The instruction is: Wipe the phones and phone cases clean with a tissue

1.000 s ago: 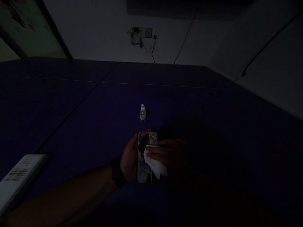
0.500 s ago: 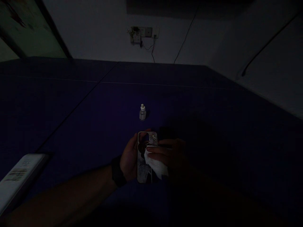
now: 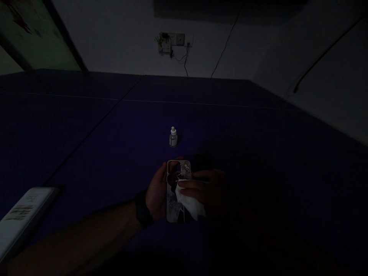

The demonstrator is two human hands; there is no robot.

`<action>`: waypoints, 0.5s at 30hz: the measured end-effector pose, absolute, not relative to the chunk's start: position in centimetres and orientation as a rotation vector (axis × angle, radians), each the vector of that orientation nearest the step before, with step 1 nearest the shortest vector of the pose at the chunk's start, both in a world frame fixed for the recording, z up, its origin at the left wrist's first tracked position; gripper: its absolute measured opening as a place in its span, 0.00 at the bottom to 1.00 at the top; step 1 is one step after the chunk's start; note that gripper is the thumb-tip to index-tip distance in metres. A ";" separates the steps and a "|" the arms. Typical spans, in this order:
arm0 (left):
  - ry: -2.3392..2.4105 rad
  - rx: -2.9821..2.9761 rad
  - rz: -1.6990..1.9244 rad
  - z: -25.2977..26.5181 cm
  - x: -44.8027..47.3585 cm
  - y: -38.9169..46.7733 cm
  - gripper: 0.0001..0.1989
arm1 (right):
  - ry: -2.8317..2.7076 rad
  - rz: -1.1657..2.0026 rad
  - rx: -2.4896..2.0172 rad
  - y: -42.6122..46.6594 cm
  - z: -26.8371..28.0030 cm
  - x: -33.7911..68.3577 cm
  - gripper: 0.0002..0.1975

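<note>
A phone case (image 3: pixel 173 207) with a printed picture and a large camera cutout is held upright by my left hand (image 3: pixel 156 193), which grips its left edge. My right hand (image 3: pixel 205 188) has its fingers on a white tissue (image 3: pixel 191 203) and presses it against the right side of the case's printed back. The tissue covers part of the print. Beyond the case stands a small clear bottle (image 3: pixel 173 140) with a white cap and a label, touched by neither hand. Deep shadow hides most of my right arm.
The dark blue surface (image 3: pixel 129 126) carries a dark seam at the left. A white box-like object (image 3: pixel 25 211) with printing lies at the left edge. Wall sockets (image 3: pixel 176 40) with plugged-in cables and a small plant are at the back.
My right hand and the tissue have shifted very slightly downward on the case. The left hand, the case and the bottle stay in place.
</note>
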State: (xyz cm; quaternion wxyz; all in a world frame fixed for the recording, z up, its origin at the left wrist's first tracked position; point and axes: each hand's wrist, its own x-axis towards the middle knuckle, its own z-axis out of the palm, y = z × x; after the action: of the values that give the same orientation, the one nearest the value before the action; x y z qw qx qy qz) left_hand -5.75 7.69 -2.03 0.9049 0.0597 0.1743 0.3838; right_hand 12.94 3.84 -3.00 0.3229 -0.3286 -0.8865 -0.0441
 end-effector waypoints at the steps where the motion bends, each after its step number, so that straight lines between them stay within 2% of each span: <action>1: 0.352 0.134 0.811 -2.1 -5.7 7.7 0.16 | -2.301 -0.132 -0.929 3.8 -2.9 12.9 0.20; 4: 0.334 0.161 0.815 -2.4 -5.8 7.8 0.16 | -2.354 -0.169 -1.051 3.8 -2.6 12.1 0.23; 7: 0.333 0.196 0.790 -2.7 -5.9 7.9 0.18 | -2.536 -0.149 -0.989 3.9 -2.8 11.6 0.27; 12: 0.327 0.197 0.779 -2.8 -5.7 8.1 0.20 | -2.408 -0.099 -0.921 4.0 -3.3 12.4 0.23; 15: 0.341 0.175 0.799 -2.7 -5.7 8.0 0.17 | -2.420 -0.131 -1.028 4.0 -3.4 12.1 0.26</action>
State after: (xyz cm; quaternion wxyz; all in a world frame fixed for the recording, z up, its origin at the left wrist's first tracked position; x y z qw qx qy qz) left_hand -5.73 8.04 -2.65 0.9034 0.0845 0.1652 0.3866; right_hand 12.13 4.02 -3.40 0.2519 -0.3780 -0.8896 -0.0480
